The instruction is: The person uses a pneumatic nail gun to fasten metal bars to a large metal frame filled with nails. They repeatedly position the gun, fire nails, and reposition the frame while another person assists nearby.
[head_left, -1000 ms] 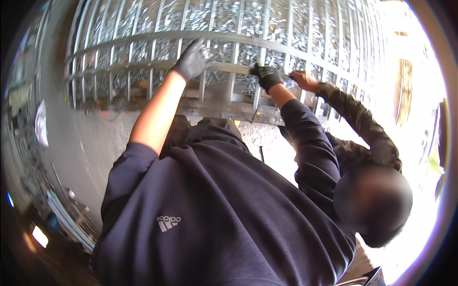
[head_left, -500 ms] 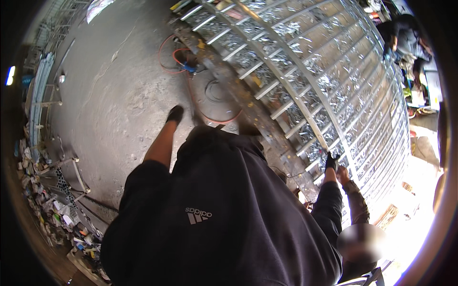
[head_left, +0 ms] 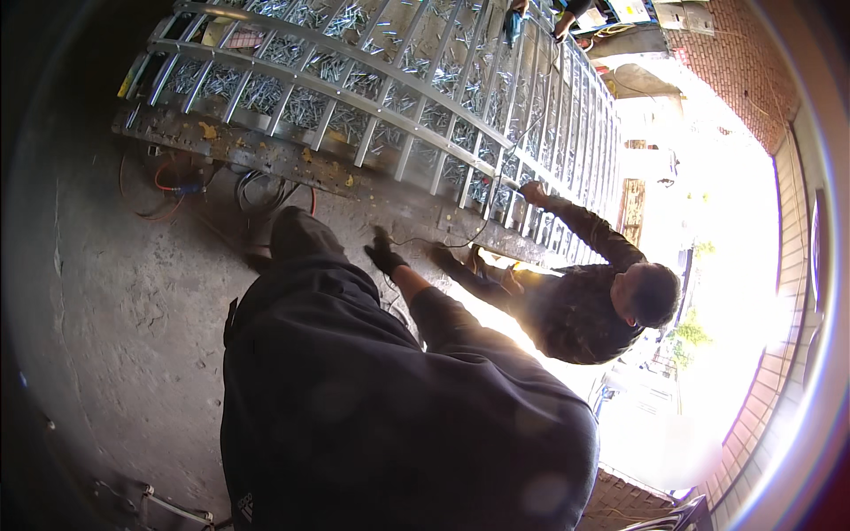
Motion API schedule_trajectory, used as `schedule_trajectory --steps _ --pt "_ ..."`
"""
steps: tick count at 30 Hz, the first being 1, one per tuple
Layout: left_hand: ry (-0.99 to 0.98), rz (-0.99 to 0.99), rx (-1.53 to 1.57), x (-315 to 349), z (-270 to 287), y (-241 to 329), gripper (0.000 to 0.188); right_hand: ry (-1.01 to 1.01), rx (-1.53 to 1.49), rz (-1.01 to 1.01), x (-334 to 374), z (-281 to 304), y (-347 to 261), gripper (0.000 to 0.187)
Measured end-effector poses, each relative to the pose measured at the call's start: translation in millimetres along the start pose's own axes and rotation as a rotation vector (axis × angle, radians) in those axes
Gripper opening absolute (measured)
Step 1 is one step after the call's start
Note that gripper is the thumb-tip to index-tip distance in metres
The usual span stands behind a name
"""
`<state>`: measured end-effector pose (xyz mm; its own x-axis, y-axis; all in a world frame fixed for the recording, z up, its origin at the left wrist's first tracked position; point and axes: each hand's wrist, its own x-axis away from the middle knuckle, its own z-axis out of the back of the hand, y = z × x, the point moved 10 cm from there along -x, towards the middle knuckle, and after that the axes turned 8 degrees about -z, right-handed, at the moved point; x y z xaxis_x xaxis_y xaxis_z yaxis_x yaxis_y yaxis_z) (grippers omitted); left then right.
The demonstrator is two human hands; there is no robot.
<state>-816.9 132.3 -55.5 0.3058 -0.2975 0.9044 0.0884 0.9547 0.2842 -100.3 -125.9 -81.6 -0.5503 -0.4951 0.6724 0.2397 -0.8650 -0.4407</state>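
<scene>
One of your hands shows: the right hand [head_left: 385, 255] in a black glove, low and off the near side of the big dark stained bench [head_left: 266, 159]. Its fingers look a bit apart, but it is too dark to tell if they pinch the thin black wire [head_left: 460, 245] just beside them. Your left hand is out of view, so I cannot tell how it is.

Half a second ago your right hand was up at the big silver metal frame [head_left: 416, 84]; now it is well apart from it. That means this hand is not working on the frame right now. The frame lies on the bench, in front of you.

Count them: two long flat silver rails run along its near side, with too many cross bars to count. Under it are heaps of small shiny metal bits [head_left: 252, 93], far too many to count. To your right, one helper in a dark patterned top [head_left: 575, 310] has one bare hand [head_left: 534, 193] at the rail end.
</scene>
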Motion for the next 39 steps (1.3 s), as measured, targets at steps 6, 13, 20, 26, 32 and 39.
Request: schedule_trajectory --steps 6,13,20,26,32,39 --pt "-0.164 -0.27 -0.214 -31.0 -73.9 180.6 0.053 -0.522 -0.187 -0.19 -22.1 -84.9 -55.5 0.032" --pt "-0.395 -0.983 -0.217 94.0 -172.1 427.7 0.033 -0.683 0.396 -0.272 -164.4 -123.6 -116.6 0.016" --pt "0.037 -1.609 -0.787 124.2 -176.5 542.8 0.021 -0.019 0.116 0.452 -251.2 -123.6 -454.6 0.04" --pt "-0.172 -1.482 -1.136 32.5 -178.4 615.8 0.024 -0.312 0.529 0.354 -279.4 -212.4 -627.2 0.049" --pt "-0.259 -0.513 -0.504 -127.3 -12.3 686.3 0.04 -0.08 0.523 0.344 -353.3 -298.2 -665.8 0.051" --pt "0.112 -0.228 -0.566 -141.9 249.9 650.0 0.043 -0.037 0.758 0.029 -461.3 -353.1 -638.7 0.061"
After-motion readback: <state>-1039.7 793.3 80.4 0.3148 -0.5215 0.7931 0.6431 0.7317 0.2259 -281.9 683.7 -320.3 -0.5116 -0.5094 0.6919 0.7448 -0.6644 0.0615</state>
